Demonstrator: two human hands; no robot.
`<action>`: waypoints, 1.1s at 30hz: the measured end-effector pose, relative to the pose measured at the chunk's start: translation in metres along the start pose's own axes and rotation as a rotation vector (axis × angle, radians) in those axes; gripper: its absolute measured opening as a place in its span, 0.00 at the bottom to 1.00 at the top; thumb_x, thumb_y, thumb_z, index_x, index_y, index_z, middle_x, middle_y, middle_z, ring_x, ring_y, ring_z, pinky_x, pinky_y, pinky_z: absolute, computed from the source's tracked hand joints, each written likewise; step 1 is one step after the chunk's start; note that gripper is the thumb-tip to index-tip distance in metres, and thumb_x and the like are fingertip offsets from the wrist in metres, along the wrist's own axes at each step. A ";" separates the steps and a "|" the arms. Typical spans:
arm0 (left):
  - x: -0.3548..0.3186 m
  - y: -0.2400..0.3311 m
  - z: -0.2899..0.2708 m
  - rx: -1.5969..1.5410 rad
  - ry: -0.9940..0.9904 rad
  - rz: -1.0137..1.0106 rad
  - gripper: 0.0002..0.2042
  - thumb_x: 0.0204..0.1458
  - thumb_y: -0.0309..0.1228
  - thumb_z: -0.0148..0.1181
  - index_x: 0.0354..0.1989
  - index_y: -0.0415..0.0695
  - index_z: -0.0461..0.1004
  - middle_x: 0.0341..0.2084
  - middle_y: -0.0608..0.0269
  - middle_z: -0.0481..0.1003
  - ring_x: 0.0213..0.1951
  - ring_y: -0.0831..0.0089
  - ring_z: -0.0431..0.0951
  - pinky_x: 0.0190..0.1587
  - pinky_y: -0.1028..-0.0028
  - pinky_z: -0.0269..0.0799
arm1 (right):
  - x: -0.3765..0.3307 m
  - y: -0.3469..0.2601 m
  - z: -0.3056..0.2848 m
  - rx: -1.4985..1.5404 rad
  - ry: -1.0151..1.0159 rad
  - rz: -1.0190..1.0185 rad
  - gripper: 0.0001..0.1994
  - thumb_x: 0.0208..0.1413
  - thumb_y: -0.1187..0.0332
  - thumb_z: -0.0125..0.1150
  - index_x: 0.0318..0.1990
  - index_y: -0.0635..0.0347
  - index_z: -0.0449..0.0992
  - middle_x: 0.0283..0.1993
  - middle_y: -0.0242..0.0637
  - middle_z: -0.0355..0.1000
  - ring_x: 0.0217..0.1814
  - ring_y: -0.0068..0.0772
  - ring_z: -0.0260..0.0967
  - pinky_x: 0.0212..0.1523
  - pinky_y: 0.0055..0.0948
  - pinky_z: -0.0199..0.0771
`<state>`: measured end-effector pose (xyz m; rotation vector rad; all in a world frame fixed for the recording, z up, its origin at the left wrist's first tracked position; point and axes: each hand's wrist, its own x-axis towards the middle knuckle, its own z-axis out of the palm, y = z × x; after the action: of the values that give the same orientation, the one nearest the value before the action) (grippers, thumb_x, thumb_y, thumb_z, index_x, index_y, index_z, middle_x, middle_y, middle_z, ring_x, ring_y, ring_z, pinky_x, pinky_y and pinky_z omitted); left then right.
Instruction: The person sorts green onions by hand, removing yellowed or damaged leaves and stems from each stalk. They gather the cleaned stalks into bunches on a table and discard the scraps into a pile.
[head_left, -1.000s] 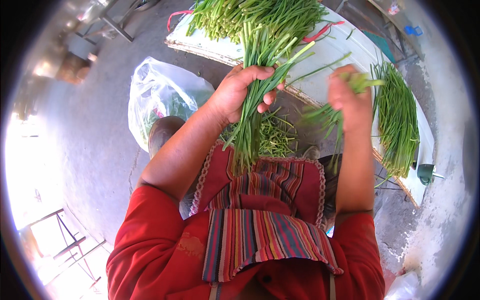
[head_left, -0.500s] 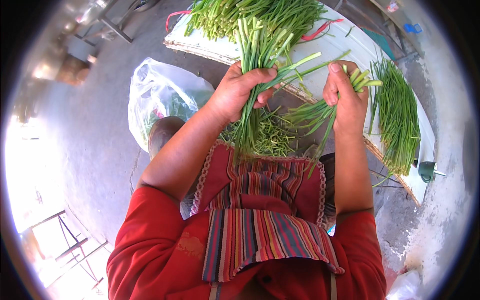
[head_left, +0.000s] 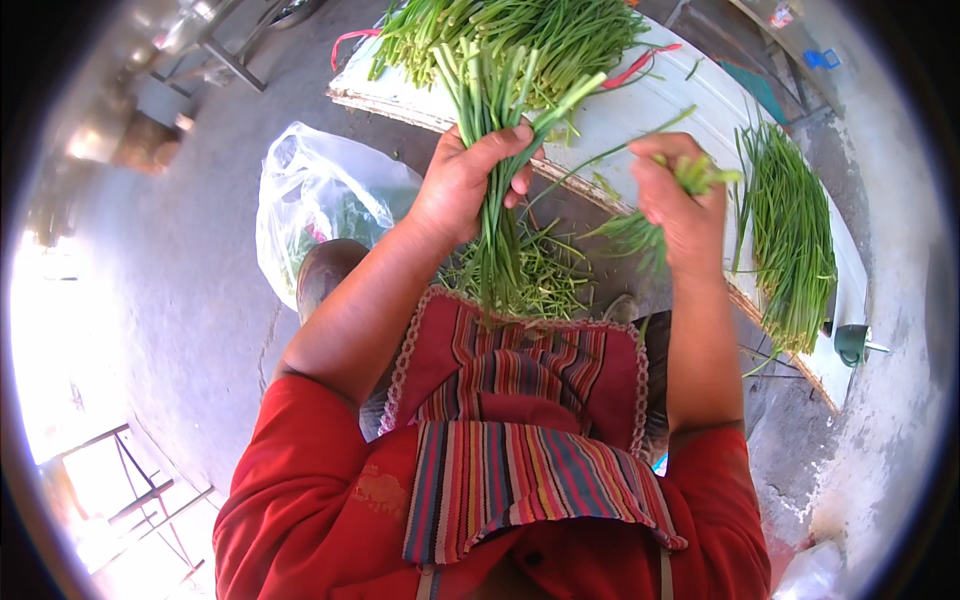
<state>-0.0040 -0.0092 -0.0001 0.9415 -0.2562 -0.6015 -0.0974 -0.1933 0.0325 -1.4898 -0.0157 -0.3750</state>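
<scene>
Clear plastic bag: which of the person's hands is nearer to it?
Left. The left hand, gripping green stalks, is to the right of the bag; the right hand is much farther right.

A rough vegetable-handling space, home or shop unclear; bare concrete floor [head_left: 220, 230] underfoot; a patchy, worn wall [head_left: 895, 410] on the right; heaped green stalks [head_left: 530, 40] on a low white counter [head_left: 725, 100]; a metal frame [head_left: 144, 497] near left.
</scene>
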 end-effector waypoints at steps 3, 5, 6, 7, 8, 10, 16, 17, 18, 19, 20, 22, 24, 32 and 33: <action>-0.003 -0.006 0.006 0.051 -0.064 -0.018 0.08 0.49 0.30 0.56 0.36 0.40 0.68 0.25 0.58 0.73 0.17 0.77 0.68 0.15 0.81 0.60 | 0.003 0.000 0.015 -0.228 -0.006 0.077 0.07 0.47 0.73 0.63 0.35 0.61 0.74 0.21 0.21 0.65 0.23 0.10 0.56 0.23 0.13 0.56; -0.004 -0.009 0.008 0.120 -0.094 -0.010 0.08 0.49 0.29 0.55 0.36 0.40 0.69 0.25 0.58 0.73 0.16 0.78 0.68 0.15 0.81 0.60 | 0.002 0.009 0.015 -0.329 -0.005 0.000 0.06 0.48 0.72 0.63 0.33 0.60 0.74 0.21 0.21 0.65 0.23 0.10 0.56 0.24 0.14 0.56; -0.003 -0.011 0.008 0.155 -0.108 -0.006 0.08 0.49 0.29 0.55 0.36 0.40 0.69 0.24 0.58 0.73 0.16 0.78 0.68 0.15 0.81 0.60 | 0.002 0.011 0.015 -0.378 -0.005 -0.038 0.06 0.48 0.72 0.63 0.33 0.60 0.74 0.21 0.21 0.65 0.23 0.10 0.55 0.24 0.15 0.57; -0.004 -0.011 0.006 0.125 -0.123 -0.011 0.08 0.49 0.28 0.56 0.37 0.41 0.69 0.25 0.58 0.73 0.16 0.77 0.67 0.15 0.80 0.60 | 0.002 0.005 0.013 -0.431 0.017 -0.044 0.05 0.48 0.70 0.63 0.30 0.60 0.73 0.21 0.22 0.65 0.23 0.10 0.56 0.25 0.16 0.57; -0.004 -0.009 0.004 0.133 -0.127 -0.013 0.08 0.49 0.27 0.56 0.36 0.41 0.69 0.24 0.58 0.73 0.16 0.77 0.67 0.15 0.80 0.60 | 0.003 0.002 0.009 -0.409 0.085 -0.054 0.05 0.48 0.70 0.63 0.30 0.60 0.73 0.21 0.22 0.65 0.22 0.11 0.56 0.24 0.16 0.57; -0.004 -0.006 0.000 0.145 -0.137 -0.017 0.08 0.49 0.27 0.56 0.36 0.42 0.69 0.24 0.58 0.73 0.15 0.77 0.67 0.14 0.80 0.59 | 0.007 -0.003 -0.002 -0.364 0.222 -0.070 0.05 0.49 0.70 0.62 0.30 0.60 0.73 0.20 0.23 0.64 0.20 0.11 0.55 0.22 0.16 0.56; -0.007 -0.001 -0.001 0.131 -0.133 -0.042 0.08 0.48 0.26 0.56 0.37 0.43 0.68 0.24 0.56 0.73 0.15 0.77 0.67 0.14 0.80 0.58 | 0.017 -0.011 -0.029 -0.018 0.528 -0.209 0.05 0.48 0.71 0.62 0.29 0.58 0.71 0.17 0.21 0.59 0.13 0.13 0.51 0.15 0.17 0.50; -0.007 0.001 -0.002 0.119 -0.112 -0.043 0.08 0.48 0.26 0.56 0.36 0.43 0.68 0.24 0.56 0.73 0.15 0.77 0.67 0.14 0.80 0.58 | 0.016 -0.015 -0.031 0.012 0.502 -0.190 0.05 0.47 0.72 0.62 0.27 0.58 0.71 0.18 0.21 0.61 0.16 0.12 0.52 0.17 0.16 0.51; -0.006 0.002 -0.003 0.088 -0.085 -0.032 0.07 0.49 0.26 0.55 0.36 0.43 0.68 0.25 0.56 0.73 0.15 0.77 0.67 0.14 0.80 0.58 | 0.013 -0.015 -0.034 -0.093 0.318 -0.123 0.05 0.47 0.71 0.63 0.27 0.58 0.71 0.18 0.21 0.61 0.17 0.12 0.52 0.17 0.16 0.51; -0.004 0.003 -0.003 0.056 -0.060 -0.022 0.07 0.49 0.26 0.55 0.36 0.43 0.67 0.25 0.56 0.73 0.15 0.76 0.67 0.14 0.80 0.58 | 0.011 -0.016 -0.035 -0.198 0.135 -0.056 0.06 0.47 0.71 0.63 0.26 0.58 0.71 0.18 0.21 0.61 0.18 0.11 0.53 0.18 0.16 0.52; -0.003 0.004 -0.003 0.024 -0.035 -0.011 0.06 0.49 0.27 0.55 0.35 0.43 0.67 0.25 0.56 0.72 0.15 0.76 0.67 0.14 0.80 0.58 | 0.008 -0.017 -0.035 -0.303 -0.048 0.011 0.06 0.47 0.71 0.63 0.26 0.59 0.71 0.18 0.21 0.62 0.18 0.11 0.53 0.19 0.16 0.52; -0.002 0.003 -0.002 0.020 -0.050 0.000 0.06 0.50 0.28 0.55 0.34 0.42 0.67 0.25 0.56 0.72 0.16 0.77 0.67 0.14 0.80 0.58 | 0.001 -0.008 -0.011 -0.240 -0.108 0.079 0.07 0.46 0.70 0.65 0.24 0.59 0.71 0.19 0.21 0.63 0.21 0.11 0.53 0.20 0.17 0.53; -0.001 -0.001 0.000 0.024 -0.075 -0.014 0.06 0.50 0.28 0.55 0.35 0.42 0.68 0.25 0.56 0.72 0.16 0.77 0.67 0.14 0.81 0.59 | 0.003 0.005 0.007 -0.060 0.009 0.129 0.08 0.46 0.70 0.66 0.28 0.60 0.72 0.19 0.21 0.63 0.18 0.12 0.53 0.19 0.17 0.52; -0.007 -0.009 0.020 -0.060 -0.066 -0.131 0.10 0.51 0.33 0.56 0.35 0.38 0.72 0.29 0.57 0.75 0.23 0.73 0.74 0.23 0.77 0.71 | 0.013 0.010 0.022 0.344 0.214 0.272 0.12 0.53 0.61 0.57 0.28 0.59 0.68 0.15 0.24 0.58 0.13 0.15 0.52 0.16 0.17 0.53; 0.000 -0.011 0.005 -0.034 -0.153 -0.110 0.09 0.53 0.32 0.53 0.36 0.37 0.71 0.29 0.57 0.76 0.27 0.70 0.76 0.28 0.73 0.73 | 0.016 0.008 0.016 0.410 0.228 0.233 0.12 0.54 0.60 0.55 0.28 0.59 0.67 0.17 0.24 0.57 0.15 0.15 0.52 0.16 0.16 0.53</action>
<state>-0.0098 -0.0173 -0.0060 0.8817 -0.3314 -0.7780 -0.0769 -0.1809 0.0299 -1.0252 0.2472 -0.3267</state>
